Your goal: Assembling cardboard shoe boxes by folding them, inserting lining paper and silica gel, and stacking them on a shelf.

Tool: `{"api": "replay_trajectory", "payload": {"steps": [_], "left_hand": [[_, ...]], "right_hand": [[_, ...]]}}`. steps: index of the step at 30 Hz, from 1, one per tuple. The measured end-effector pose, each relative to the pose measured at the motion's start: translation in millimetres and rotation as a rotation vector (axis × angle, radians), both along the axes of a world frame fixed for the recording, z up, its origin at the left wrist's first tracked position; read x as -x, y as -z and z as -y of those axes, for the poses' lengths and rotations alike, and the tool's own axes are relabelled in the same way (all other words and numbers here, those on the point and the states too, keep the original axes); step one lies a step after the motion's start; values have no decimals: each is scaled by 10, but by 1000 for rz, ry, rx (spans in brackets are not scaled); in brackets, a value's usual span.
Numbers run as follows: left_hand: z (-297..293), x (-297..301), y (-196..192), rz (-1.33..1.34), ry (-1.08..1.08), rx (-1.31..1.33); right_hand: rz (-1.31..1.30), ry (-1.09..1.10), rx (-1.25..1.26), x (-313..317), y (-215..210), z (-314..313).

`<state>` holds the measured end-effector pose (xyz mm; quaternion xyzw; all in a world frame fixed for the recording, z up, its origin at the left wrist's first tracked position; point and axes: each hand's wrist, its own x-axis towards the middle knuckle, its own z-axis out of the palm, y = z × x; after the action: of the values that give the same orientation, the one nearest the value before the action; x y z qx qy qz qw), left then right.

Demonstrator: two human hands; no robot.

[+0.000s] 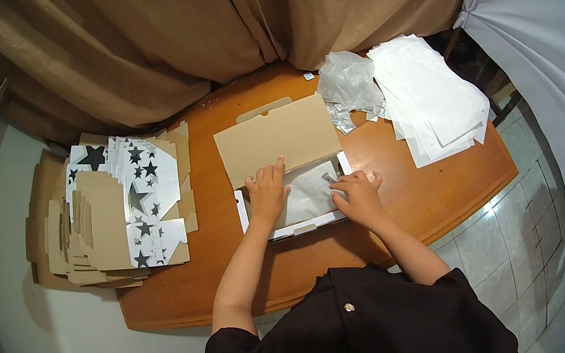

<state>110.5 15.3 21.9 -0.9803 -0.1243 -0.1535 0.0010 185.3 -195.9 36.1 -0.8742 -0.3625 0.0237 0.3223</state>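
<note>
A shallow white cardboard box (244, 216) lies in the middle of the wooden table (435, 196), its brown lid (276, 140) folded back away from me. Inside the box lies a sheet of pale tissue paper (310, 196). My left hand (266, 190) rests flat on the left part of the tissue, its fingertips reaching the lid's edge. My right hand (359, 193) sits at the box's right side and pinches the tissue's edge between its fingers.
A stack of flat cardboard box blanks, white with black stars (139, 193), lies at the left. Crumpled tissue paper (349, 83) and a pile of white sheets (430, 96) lie at the back right. A brown curtain (212, 24) hangs behind the table.
</note>
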Motion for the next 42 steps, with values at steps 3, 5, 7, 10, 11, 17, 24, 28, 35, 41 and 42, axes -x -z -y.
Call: {"api": "replay_trajectory", "payload": {"steps": [3,5,7,10,11,17,24,28,35,41,42], "left_hand": [[-117,-9,158,7,27,-22],[-153,36,194,77,198,-19],[-153,101,184,68,274,18],[-178,224,146,73,387,61],[-186,252,133,89,429,66],[-253,316,169,-66,623,92],[-235,137,35,-71,366,189],[-223,178,-38,-74,330,177],[-493,294,260,-46,487,20],[-440,325,173,-185,528,176],[-429,331,165,-184,523,178]], "right_hand": [[0,0,1,46,-42,-14],[7,22,-15,65,-41,-5],[16,34,-32,56,-20,9],[3,49,-39,48,8,28],[24,64,-54,47,3,30],[91,23,-107,91,-18,-66],[234,27,212,-32,29,-317],[414,92,222,-185,117,-467],[833,179,385,-329,598,-639],[367,-36,251,-290,219,-501],[259,-94,248,-248,18,-477]]}}
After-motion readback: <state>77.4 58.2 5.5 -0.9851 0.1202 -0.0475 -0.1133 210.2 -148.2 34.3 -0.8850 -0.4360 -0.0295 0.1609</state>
